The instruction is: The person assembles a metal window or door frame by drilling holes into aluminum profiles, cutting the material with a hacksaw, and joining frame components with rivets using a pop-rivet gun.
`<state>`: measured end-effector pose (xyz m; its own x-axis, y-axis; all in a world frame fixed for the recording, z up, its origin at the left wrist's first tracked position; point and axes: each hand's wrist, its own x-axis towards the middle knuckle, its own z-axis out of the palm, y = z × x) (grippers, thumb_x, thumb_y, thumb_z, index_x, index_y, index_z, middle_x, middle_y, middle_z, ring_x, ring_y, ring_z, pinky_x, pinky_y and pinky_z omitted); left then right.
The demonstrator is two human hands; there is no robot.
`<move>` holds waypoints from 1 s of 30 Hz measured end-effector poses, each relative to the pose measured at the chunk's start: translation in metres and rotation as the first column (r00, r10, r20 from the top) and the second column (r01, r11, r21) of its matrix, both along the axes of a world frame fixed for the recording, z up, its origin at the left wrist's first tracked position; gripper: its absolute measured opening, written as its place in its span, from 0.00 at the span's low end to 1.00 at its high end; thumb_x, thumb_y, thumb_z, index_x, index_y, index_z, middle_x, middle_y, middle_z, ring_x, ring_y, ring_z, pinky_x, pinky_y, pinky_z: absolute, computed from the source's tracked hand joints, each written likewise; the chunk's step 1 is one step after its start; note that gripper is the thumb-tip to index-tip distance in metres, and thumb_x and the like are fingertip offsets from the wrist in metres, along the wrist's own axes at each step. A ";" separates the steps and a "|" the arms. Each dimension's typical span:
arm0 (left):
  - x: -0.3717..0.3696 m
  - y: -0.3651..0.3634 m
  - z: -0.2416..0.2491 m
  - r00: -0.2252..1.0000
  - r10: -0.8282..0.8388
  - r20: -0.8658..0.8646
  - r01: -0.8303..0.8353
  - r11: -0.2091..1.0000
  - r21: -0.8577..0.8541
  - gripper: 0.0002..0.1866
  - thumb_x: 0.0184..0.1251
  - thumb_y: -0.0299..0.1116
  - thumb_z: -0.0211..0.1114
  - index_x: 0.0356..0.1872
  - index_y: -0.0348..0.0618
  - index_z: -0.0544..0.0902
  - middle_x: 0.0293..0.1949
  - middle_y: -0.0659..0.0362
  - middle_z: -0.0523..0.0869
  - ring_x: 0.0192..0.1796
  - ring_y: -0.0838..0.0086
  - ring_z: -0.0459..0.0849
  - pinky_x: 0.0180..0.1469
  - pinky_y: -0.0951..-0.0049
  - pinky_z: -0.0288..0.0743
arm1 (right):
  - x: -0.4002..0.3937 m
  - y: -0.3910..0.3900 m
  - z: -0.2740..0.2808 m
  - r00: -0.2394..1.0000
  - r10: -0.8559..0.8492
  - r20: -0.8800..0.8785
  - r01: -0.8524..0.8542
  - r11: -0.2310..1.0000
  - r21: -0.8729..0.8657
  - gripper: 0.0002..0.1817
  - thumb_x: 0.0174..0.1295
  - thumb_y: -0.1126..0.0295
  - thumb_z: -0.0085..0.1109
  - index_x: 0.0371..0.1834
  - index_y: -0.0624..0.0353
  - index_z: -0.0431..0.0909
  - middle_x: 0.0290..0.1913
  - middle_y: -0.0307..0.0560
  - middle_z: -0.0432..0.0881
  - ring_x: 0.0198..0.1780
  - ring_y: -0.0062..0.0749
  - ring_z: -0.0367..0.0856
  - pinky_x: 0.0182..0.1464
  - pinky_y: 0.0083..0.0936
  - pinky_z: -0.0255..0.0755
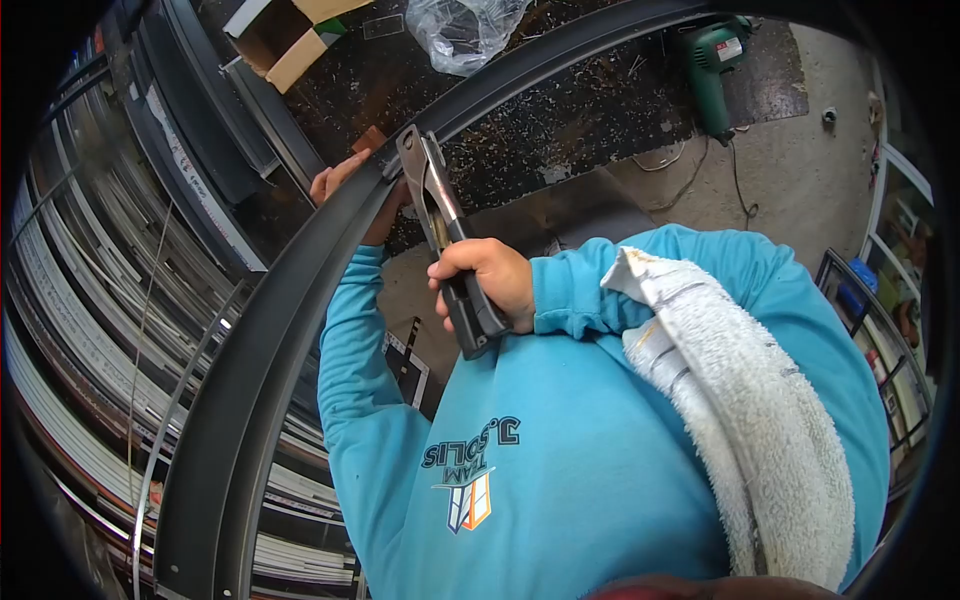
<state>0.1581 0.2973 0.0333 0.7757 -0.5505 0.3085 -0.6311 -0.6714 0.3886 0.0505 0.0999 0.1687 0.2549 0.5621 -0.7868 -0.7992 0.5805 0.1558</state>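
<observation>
My right hand (495, 285) is closed round the black handles of a metal hand tool (440, 190). The tool's head rests at the joint of a dark metal frame (270, 330). My left hand (340, 177) is wrapped round that frame from below, beside the joint. The frame hides part of the palm, while the fingertips show on its far side. A small reddish-brown block (370, 138) lies just past these fingers. A white towel (740, 380) hangs over my right arm.
Long profiles (110, 330) fill racks on the left. Beyond the frame are an open cardboard box (285, 45), a clear plastic bag (465, 30) and a green power tool (708, 80) on a dark, debris-covered worktop (590, 105). A cord (740, 185) trails from it.
</observation>
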 end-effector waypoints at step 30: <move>-0.018 -0.057 -0.019 0.916 -0.355 -0.188 0.303 0.917 -0.258 0.28 0.53 0.29 0.78 0.56 0.37 0.77 0.55 0.49 0.82 0.58 0.60 0.81 0.64 0.61 0.74 | -0.098 -0.094 -0.017 0.031 0.909 0.416 0.518 0.341 -0.784 0.15 0.48 0.64 0.69 0.35 0.60 0.76 0.31 0.61 0.80 0.42 0.66 0.79 0.43 0.51 0.71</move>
<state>0.1402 0.2401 0.0146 0.6249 -0.7255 0.2883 -0.6787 -0.3223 0.6600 -0.0471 0.0061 0.1520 0.9718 0.2343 0.0275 0.1427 -0.4911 -0.8593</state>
